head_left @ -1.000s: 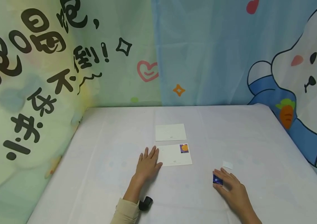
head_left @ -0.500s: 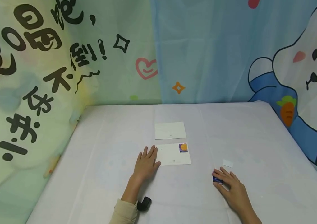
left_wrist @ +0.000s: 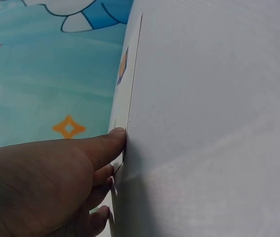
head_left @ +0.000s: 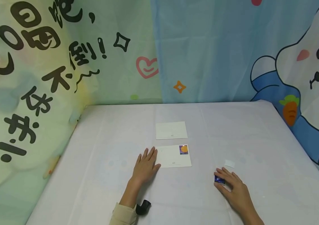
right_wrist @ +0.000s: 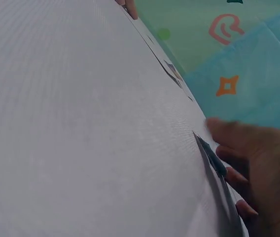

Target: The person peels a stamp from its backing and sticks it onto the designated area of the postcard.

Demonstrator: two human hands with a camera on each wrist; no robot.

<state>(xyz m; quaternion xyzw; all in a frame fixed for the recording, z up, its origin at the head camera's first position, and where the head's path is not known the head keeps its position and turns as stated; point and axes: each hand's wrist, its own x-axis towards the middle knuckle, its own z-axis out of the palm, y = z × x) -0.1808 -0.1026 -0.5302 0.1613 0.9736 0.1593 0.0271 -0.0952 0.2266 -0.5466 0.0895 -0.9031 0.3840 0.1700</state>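
Note:
My left hand [head_left: 144,167] lies with fairly straight fingers at the left edge of the nearer white card [head_left: 173,160]. A small stamp-like sticker [head_left: 183,149] with an orange disc sits at that card's upper right corner. In the left wrist view, the thumb and fingertips touch the card [left_wrist: 130,84]. My right hand [head_left: 234,189] rests to the right, fingers loosely extended over a small dark blue sticker [head_left: 219,180]. In the right wrist view, the thumb is raised apart from the blue sticker [right_wrist: 212,156], while the other fingertips are at its edge.
A second white card [head_left: 171,130] lies just behind the nearer one. A small pale slip [head_left: 229,163] is beyond the right fingers. A black wrist device [head_left: 143,207] is at the left cuff. Printed curtains [head_left: 204,56] stand behind the white-covered table [head_left: 114,125].
The nearer card has slid slightly left and towards me with the left hand, widening the gap to the far card. Right fingers shift a little over the blue sticker. The head view tilts slightly.

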